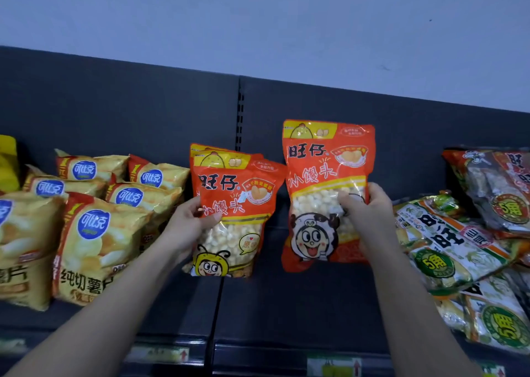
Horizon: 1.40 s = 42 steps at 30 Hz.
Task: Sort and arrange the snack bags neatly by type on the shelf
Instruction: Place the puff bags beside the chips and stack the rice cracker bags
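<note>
Two orange bags of small white puff snacks stand upright at the middle of the dark shelf (286,305). My left hand (189,221) grips the left orange bag (235,213) by its left edge; a second identical bag shows just behind its top. My right hand (370,210) holds the taller right orange bag (324,176) at its right edge, thumb across the clear window. The two bags are side by side, a narrow gap between them.
Yellow potato chip bags (94,233) stand in rows at the left. A loose heap of green-and-white rice cracker bags (459,247) lies at the right, with orange-topped ones behind. Price tags run along the shelf's front edge (332,365). A dark back panel rises behind.
</note>
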### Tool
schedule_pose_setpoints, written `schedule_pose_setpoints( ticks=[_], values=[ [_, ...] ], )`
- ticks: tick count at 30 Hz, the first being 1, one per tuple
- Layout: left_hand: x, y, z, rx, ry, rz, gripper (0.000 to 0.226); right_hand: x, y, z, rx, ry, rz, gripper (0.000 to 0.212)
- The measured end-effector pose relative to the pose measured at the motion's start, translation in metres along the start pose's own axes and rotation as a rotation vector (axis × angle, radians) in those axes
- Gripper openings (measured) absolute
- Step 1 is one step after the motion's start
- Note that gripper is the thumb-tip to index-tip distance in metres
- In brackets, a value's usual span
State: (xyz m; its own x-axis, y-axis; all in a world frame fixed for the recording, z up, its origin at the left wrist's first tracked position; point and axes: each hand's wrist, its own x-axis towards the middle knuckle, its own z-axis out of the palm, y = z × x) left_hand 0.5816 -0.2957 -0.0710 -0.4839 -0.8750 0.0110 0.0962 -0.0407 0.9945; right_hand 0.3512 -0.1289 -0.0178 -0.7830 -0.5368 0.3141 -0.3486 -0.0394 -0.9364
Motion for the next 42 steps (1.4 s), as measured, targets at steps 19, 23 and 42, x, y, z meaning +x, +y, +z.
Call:
schedule_pose_setpoints(
  ticks=[19, 23, 42],
  values=[
    [0.017, -0.003, -0.033, 0.392, 0.144, -0.046, 0.028, -0.037, 0.01, 0.074, 0.429, -0.331, 0.162, 0.017],
    [0.022, -0.007, -0.04, 0.336, 0.145, -0.072, 0.026, -0.044, 0.018, 0.087, 0.45, -0.355, 0.232, 0.018],
    [-0.007, -0.037, -0.044, 0.003, 0.073, -0.013, 0.071, -0.085, 0.053, 0.149, 0.341, -0.346, 0.314, 0.022]
  ],
)
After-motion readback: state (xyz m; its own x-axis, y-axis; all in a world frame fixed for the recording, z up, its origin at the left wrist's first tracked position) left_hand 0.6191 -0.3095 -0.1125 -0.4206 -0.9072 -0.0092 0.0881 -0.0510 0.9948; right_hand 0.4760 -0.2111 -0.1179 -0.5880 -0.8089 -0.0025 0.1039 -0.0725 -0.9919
